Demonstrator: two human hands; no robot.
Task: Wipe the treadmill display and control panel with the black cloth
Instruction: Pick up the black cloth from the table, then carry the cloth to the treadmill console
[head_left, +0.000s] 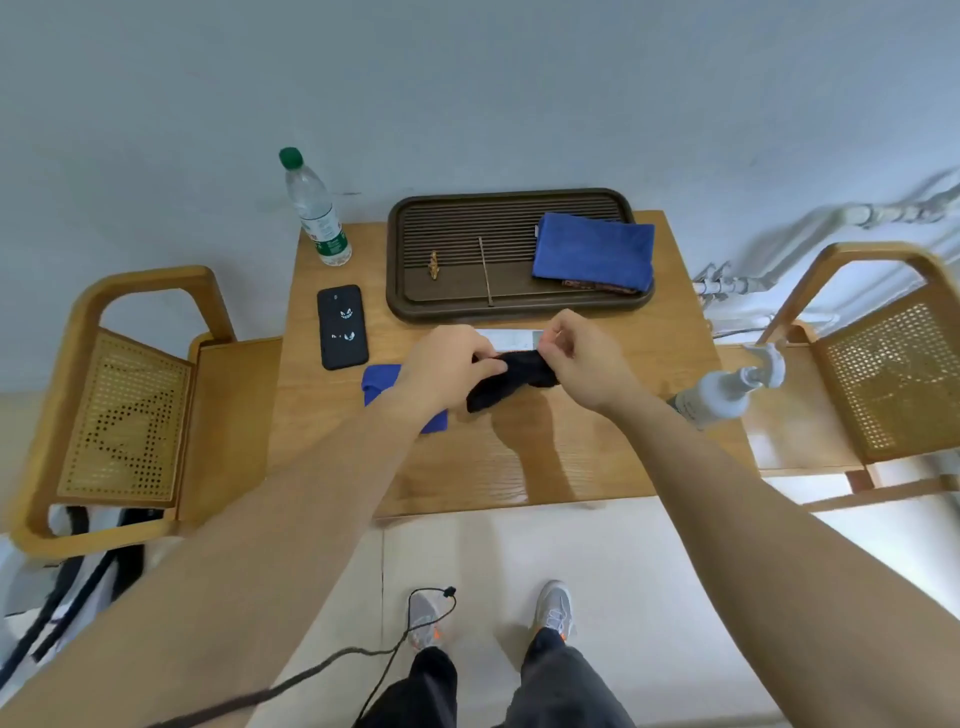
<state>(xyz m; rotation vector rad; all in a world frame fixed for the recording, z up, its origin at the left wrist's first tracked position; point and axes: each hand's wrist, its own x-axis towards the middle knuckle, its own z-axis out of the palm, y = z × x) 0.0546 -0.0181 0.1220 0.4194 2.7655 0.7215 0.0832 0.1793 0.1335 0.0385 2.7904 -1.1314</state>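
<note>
The person is getting the black cloth (511, 378) ready, so the wiping has not started yet. Both hands hold the cloth just above the wooden table (571, 457), near the middle of it. The left hand (447, 371) has its fingers curled shut around the left end of the cloth. The right hand (582, 358) pinches the right end between the thumb and the first fingers, with the other fingers bent in. The cloth is dark and soft. It looks bunched and a bit twisted between the hands, with one part hanging down toward the table. I think the next move is to open it out or fold it flat, so it makes a good pad for wiping. No treadmill shows here, so I cannot tell where it is. The person will likely have to turn and carry the cloth to it. A small blue cloth (382, 387) lies on the table under the left wrist. A black phone (342, 327) lies to the left of the hands. A spray bottle (727, 389) stands to the right. A dark tray (405, 291) sits at the far side of the table, and a folded blue towel (592, 252) lies on its right part.
</note>
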